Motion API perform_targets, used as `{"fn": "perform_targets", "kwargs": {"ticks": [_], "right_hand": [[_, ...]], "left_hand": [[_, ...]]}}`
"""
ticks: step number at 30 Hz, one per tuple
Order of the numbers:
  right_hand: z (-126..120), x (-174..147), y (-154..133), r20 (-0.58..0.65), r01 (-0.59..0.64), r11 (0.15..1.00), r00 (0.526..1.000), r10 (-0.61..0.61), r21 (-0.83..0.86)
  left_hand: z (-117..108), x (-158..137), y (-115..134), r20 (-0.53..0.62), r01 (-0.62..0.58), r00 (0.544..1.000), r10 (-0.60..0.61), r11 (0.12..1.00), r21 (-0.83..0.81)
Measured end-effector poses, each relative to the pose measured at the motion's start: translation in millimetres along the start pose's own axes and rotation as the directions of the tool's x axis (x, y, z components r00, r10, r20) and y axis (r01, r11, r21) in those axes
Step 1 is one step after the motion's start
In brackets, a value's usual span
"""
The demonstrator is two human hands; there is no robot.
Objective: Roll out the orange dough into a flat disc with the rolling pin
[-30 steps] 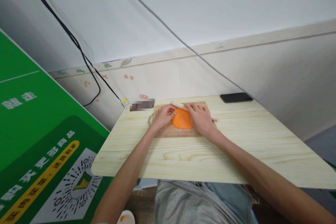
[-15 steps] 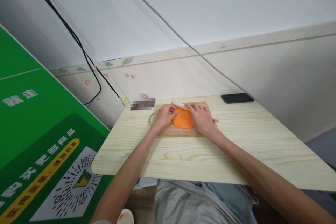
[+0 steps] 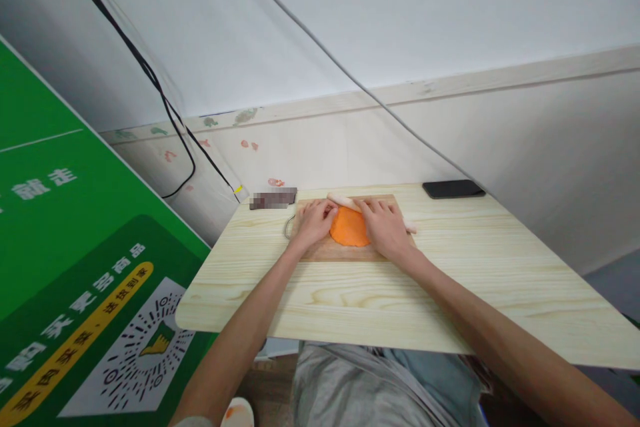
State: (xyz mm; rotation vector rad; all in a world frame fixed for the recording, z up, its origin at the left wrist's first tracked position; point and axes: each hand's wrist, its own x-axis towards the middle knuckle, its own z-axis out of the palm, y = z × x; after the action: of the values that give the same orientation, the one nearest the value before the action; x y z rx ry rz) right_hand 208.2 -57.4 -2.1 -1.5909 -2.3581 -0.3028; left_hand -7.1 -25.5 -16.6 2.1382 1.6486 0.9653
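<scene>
A flat, roughly round orange dough sheet [image 3: 349, 228] lies on a wooden board [image 3: 345, 255]. At its left edge is my left hand [image 3: 313, 221], with thumb and fingertips drawn together on the dough's rim. My right hand [image 3: 384, 225] lies over a pale rolling pin [image 3: 341, 200], fingers curled round it, and covers the dough's right edge. The pin slants across the far side of the board. Its left end shows beyond the dough, and its right end sticks out past my right hand.
A black phone [image 3: 453, 189] lies at the table's back right. A dark, blurred-out object [image 3: 273, 199] is at the back left, near the board's metal handle [image 3: 289, 227]. Cables [image 3: 165, 97] hang along the wall. A green printed panel [image 3: 75, 247] stands to the left of the table [image 3: 320, 300].
The view has shifted very slightly. Both hands, the rolling pin and the orange dough keep almost the same places; my left fingertips have moved only a little at the dough's edge.
</scene>
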Motion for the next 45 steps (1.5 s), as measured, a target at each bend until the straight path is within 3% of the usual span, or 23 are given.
{"fn": "perform_targets", "kwargs": {"ticks": [45], "right_hand": [[1,0,1,0.000,0.000,1.000,1.000,0.000,0.015]], "left_hand": [[8,9,-24,0.048,-0.062,0.996,0.073,0.980,-0.189]]}}
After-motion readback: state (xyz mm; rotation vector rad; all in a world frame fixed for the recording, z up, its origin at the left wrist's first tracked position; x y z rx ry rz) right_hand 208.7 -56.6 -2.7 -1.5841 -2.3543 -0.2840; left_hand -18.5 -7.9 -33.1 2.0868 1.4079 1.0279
